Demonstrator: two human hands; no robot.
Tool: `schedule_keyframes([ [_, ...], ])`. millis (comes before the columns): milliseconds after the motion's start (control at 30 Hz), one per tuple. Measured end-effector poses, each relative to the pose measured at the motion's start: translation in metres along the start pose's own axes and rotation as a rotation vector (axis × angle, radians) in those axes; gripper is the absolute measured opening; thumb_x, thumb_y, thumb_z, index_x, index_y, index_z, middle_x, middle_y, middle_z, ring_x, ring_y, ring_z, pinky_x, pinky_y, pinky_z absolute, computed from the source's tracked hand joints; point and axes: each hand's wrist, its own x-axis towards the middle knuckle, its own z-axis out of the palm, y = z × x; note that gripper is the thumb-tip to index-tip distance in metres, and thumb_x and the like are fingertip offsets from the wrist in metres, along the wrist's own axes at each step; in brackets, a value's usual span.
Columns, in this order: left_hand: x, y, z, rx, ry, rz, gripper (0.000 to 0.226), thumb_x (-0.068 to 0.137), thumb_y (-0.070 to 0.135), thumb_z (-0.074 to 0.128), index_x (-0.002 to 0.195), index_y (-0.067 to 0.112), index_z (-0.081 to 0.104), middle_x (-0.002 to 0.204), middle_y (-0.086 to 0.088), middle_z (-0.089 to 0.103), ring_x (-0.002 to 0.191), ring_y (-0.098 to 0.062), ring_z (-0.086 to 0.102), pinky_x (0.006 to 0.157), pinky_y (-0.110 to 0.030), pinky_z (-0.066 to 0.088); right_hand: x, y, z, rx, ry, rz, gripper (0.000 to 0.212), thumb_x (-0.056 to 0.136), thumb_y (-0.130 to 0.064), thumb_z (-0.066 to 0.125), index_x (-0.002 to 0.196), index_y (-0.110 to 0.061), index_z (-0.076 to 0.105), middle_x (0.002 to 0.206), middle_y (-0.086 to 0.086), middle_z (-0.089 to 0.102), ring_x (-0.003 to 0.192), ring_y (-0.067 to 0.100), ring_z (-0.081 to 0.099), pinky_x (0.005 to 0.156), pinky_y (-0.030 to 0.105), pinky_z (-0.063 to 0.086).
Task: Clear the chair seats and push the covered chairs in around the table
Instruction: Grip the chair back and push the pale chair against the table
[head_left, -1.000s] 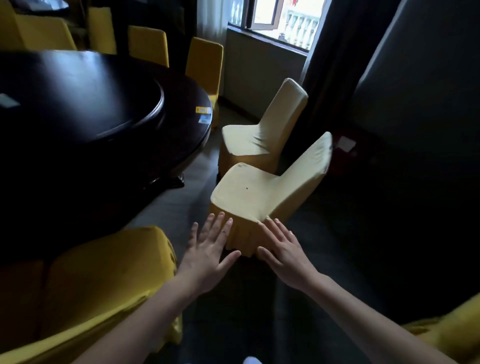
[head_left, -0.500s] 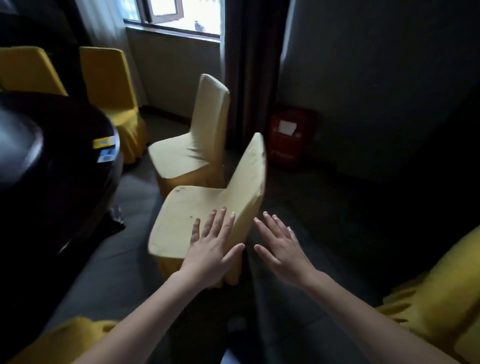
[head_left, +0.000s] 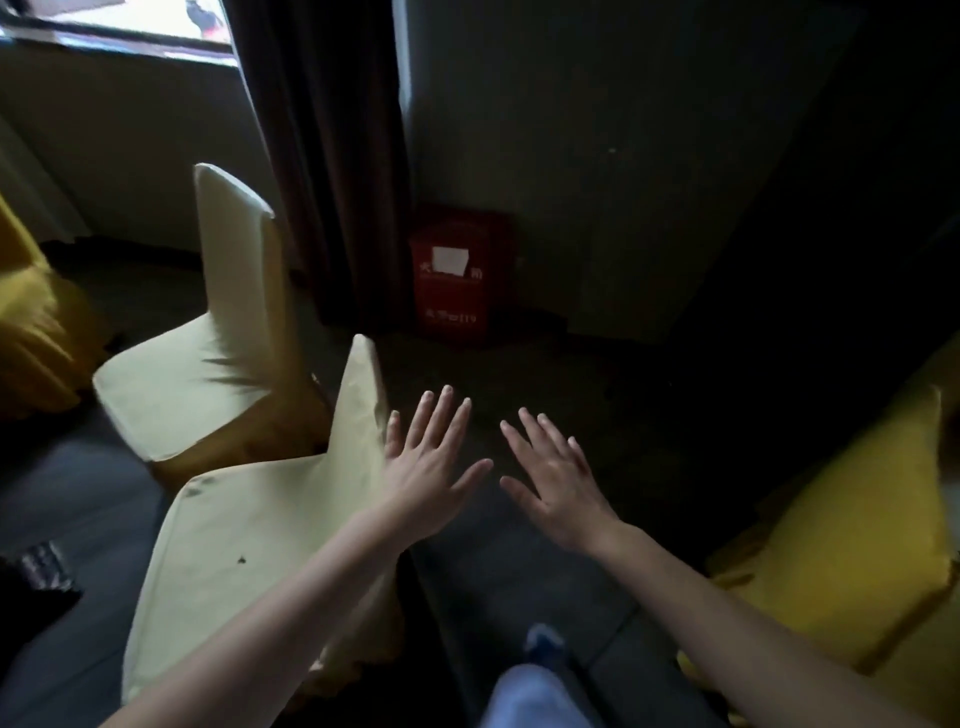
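Fingers (head_left: 441, 415) of my left hand (head_left: 431, 467) were straight and fanned out, palm down, gripping nothing. The hand sat at the right edge of the back of the near chair (head_left: 249, 519), and I could not tell whether it touched the cover or only hovered beside it. My right hand (head_left: 561, 488) was spread flat in the same way, just beside the left but apart from it, over the dark floor (head_left: 519, 571), and held nothing.

The near chair, in a pale cream cover, stood under my left forearm, its seat reaching to my left, with a few small dark marks on the fabric. Close beyond it stood a second cream-covered chair (head_left: 208, 374), turned much the same way. A yellow-covered chair (head_left: 852, 545) stood at my right and another yellow cover (head_left: 31, 322) showed at the far left edge.

Farther off, a red box (head_left: 452, 280) sat on the floor against the wall beside a dark curtain (head_left: 322, 156), below the window (head_left: 130, 26).
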Motion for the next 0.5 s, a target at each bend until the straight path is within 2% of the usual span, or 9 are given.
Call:
schedule_keyframes([
  [200,0.102,-0.001,0.003,-0.025,0.020,-0.067,0.090,0.070,0.074,-0.004,0.149,0.031,-0.013,0.149,0.010,-0.032,0.138,-0.012,-0.033,0.112,-0.046,-0.020,0.092,0.061,-0.032,0.004,-0.048,-0.037,0.067,0.097,-0.053,0.033,0.150,-0.036,-0.004,0.159,-0.009,-0.012,0.140,0.005,-0.021,0.118,0.046,-0.005],
  [400,0.224,0.014,-0.011,-0.063,0.087,-0.222,0.092,0.069,0.073,-0.003,0.149,0.029,-0.012,0.151,0.009,-0.030,0.139,-0.013,-0.030,0.113,-0.047,-0.017,0.216,0.119,-0.100,-0.027,-0.084,-0.197,0.065,0.097,-0.051,0.034,0.151,-0.036,0.001,0.160,-0.008,-0.008,0.144,0.009,-0.017,0.116,0.045,-0.007],
  [500,0.237,0.010,-0.012,-0.053,0.131,-0.245,0.092,0.069,0.074,-0.003,0.150,0.029,-0.009,0.149,0.011,-0.030,0.139,-0.011,-0.029,0.112,-0.046,-0.017,0.244,0.121,-0.110,-0.018,-0.072,-0.251,0.065,0.098,-0.049,0.037,0.151,-0.034,0.003,0.161,-0.006,-0.006,0.146,0.012,-0.014,0.117,0.049,-0.004],
])
